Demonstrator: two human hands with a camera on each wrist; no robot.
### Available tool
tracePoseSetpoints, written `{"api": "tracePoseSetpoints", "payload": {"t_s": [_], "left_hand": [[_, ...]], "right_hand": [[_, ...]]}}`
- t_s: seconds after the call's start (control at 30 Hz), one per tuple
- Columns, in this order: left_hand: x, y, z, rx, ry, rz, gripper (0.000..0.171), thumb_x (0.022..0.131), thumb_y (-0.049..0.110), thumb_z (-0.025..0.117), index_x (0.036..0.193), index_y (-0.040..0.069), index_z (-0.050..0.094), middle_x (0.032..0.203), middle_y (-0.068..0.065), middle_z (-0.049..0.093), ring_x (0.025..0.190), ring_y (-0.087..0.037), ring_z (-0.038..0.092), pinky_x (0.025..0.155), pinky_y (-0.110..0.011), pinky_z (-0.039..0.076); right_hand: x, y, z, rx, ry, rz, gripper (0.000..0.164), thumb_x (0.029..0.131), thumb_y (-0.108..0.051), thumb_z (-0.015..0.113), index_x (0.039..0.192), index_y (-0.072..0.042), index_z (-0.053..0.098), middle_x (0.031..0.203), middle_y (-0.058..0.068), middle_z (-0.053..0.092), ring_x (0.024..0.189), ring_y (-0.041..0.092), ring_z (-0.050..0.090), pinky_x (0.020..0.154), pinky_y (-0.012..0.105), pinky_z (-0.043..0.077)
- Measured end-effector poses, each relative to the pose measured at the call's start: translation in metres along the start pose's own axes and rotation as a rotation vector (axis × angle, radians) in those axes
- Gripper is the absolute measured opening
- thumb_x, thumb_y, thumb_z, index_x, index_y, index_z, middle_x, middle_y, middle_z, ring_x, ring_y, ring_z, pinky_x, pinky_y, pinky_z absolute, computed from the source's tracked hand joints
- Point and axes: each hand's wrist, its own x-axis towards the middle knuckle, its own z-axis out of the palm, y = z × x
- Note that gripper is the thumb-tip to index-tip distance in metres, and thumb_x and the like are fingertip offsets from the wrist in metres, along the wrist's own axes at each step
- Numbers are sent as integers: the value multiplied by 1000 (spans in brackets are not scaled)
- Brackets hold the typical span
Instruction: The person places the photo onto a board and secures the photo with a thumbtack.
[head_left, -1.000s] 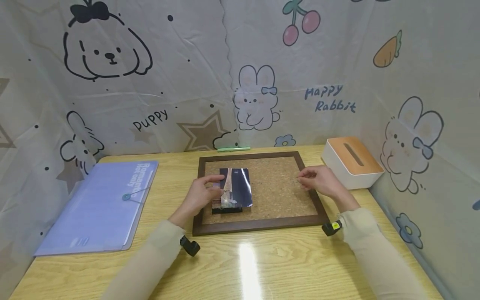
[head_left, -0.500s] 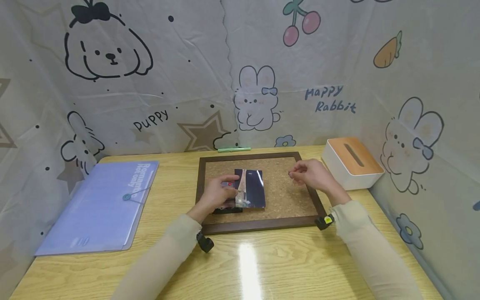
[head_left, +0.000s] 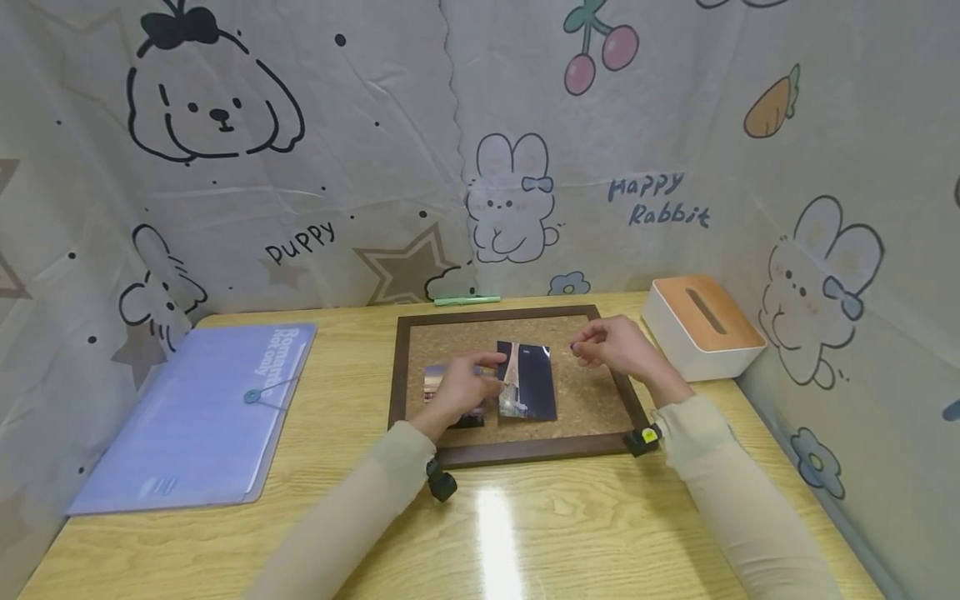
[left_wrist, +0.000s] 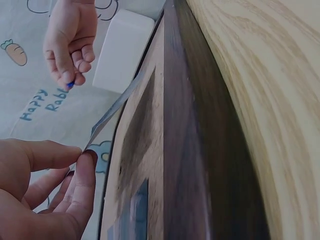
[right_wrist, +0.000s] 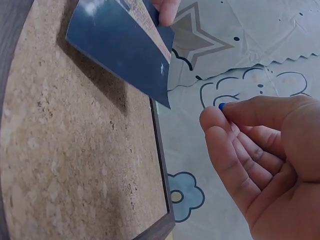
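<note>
My left hand pinches a glossy photo by its left edge, between thumb and fingertips. The photo shows a lit tower against a dark blue sky, and in the right wrist view it is tilted, with its shadow on the cork board beneath. Farther right, my right hand pinches a small blue push pin between thumb and forefinger; its point is hidden by the fingers. Another photo lies on the left part of the cork, partly covered by my left hand.
A dark wooden frame borders the cork. To the left lies a blue document folder with a string closure. A white tissue box with a wooden lid stands at right. A green pen lies behind the board, by the patterned cloth.
My left hand has carried the tower photo rightward across the board, uncovering more of the other photo. My right hand has shifted slightly left, still pinching the pin.
</note>
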Motion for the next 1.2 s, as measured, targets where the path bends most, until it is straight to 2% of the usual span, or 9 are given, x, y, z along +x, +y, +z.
{"api": "tracePoseSetpoints", "payload": {"t_s": [0.17,0.43,0.53,0.63,0.7,0.87,1.0,1.2], "left_hand": [[7,-1,12,1,2,-2,50,84,-6,70,132,10,66,126,-15,61,106,-25,70,69,-25,55],[13,0,26,34,-3,0,50,82,-4,71,130,7,66,123,-17,64,103,-27,69,67,-25,53],[14,-1,30,93,-1,-6,48,82,-2,72,129,8,67,122,-15,66,107,-27,68,77,-30,55],[15,-2,33,140,-1,12,47,81,-2,73,127,6,68,120,-15,69,111,-28,66,89,-36,55],[15,-2,35,163,0,26,47,80,-2,73,126,5,68,119,-15,70,111,-28,66,93,-38,54],[16,0,37,205,9,26,46,79,-1,73,124,4,69,113,-13,72,95,-19,67,83,-31,55],[17,2,38,242,15,27,45,79,-1,74,123,4,69,104,-11,73,82,-12,62,73,-23,50],[15,3,38,267,10,34,44,79,-1,74,122,3,70,97,-11,73,77,-11,59,67,-21,47]], "right_hand": [[4,6,3,41,-22,2,17,96,-11,64,104,3,69,102,27,73,76,20,73,78,49,60],[14,13,10,47,-46,10,18,95,-12,65,104,3,70,94,19,75,83,32,73,77,47,61],[19,14,15,50,-53,9,18,95,-11,65,103,4,71,91,18,75,79,28,72,74,45,61],[25,14,20,52,-70,19,18,95,-10,64,102,4,71,86,15,74,72,21,71,70,41,61],[28,14,24,62,-85,35,17,95,-9,64,102,5,71,84,13,74,70,17,69,68,37,61],[36,15,33,63,-140,78,18,96,-9,61,104,5,70,85,12,72,69,15,68,65,30,59],[43,20,39,64,-175,106,17,97,-9,59,104,3,69,87,11,70,69,14,66,63,27,58],[50,27,48,25,-220,103,18,99,-13,59,103,1,69,79,6,64,65,13,62,59,25,55]]}}
